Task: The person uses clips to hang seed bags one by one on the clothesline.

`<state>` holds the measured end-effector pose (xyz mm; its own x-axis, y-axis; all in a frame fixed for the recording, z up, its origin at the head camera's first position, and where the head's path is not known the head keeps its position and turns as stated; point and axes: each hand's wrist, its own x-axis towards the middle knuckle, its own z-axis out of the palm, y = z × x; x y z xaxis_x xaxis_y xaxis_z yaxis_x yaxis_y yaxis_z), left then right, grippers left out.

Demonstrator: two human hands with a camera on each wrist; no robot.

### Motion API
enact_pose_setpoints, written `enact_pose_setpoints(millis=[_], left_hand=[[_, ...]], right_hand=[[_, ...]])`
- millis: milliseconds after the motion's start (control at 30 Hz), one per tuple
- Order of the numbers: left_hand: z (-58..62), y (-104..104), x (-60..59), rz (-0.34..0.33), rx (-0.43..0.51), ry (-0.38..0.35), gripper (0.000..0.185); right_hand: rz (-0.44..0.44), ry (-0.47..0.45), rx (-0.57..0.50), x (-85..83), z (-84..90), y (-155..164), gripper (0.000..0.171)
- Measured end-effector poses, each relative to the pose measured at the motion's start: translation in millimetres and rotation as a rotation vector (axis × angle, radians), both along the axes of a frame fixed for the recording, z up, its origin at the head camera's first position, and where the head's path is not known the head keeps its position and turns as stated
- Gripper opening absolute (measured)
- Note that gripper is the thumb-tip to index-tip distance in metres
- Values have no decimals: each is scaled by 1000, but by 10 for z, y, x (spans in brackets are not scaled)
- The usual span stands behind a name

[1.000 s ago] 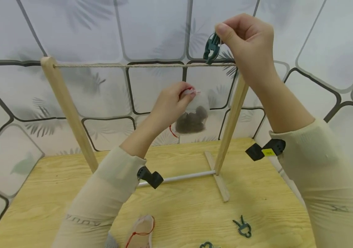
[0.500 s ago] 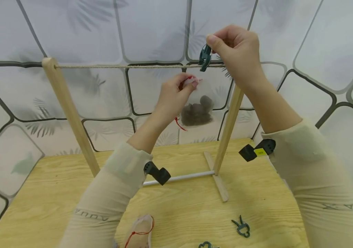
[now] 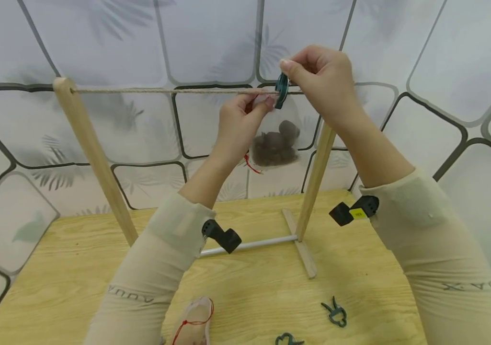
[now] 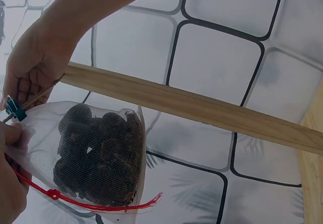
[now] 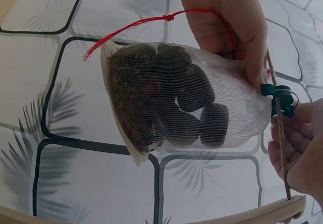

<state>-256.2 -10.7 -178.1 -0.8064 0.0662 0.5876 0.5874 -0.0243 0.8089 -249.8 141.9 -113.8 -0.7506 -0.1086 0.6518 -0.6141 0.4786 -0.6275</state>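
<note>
A white mesh bag of dark lumps, with a red drawstring, hangs just under a rope strung between two wooden posts. My left hand pinches the bag's top edge up at the rope. My right hand squeezes a dark green clip at the rope, right beside the bag's top. Whether the clip has bitten the mesh I cannot tell.
The wooden rack stands on a plywood table before a tiled wall. On the table near me lie another mesh bag with red string and two green clips.
My left hand has lifted the bag from well below the rope up to it. My right hand has brought the clip down and left to meet the bag's top.
</note>
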Motion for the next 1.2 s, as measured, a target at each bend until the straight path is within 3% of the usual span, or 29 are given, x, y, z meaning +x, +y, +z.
enact_pose_setpoints(millis=[100, 333, 533, 633, 800, 900, 1033, 1200], left_hand=[[2, 7, 3, 30, -2, 9, 18], [-58, 21, -58, 84, 25, 2, 18], [-115, -3, -66, 120, -7, 16, 17], [-152, -40, -57, 141, -54, 9, 19], [-224, -141, -44, 149, -123, -37, 27], [-285, -213, -29, 137, -136, -57, 31], [-387, -319, 11, 114, -149, -77, 30], [-496, -431, 92, 6, -130, -195, 28]], right_hand=[[-30, -9, 55, 25, -2, -5, 20], [-101, -73, 342, 90, -13, -14, 41], [-124, -85, 428, 159, -5, -40, 47], [-126, 32, 427, 204, -41, -53, 48], [-68, 486, 410, 224, -148, -31, 34], [-25, 654, 422, 229, -197, -8, 30], [47, 649, 428, 287, -278, 1, 27], [157, 543, 390, 396, -431, -17, 22]])
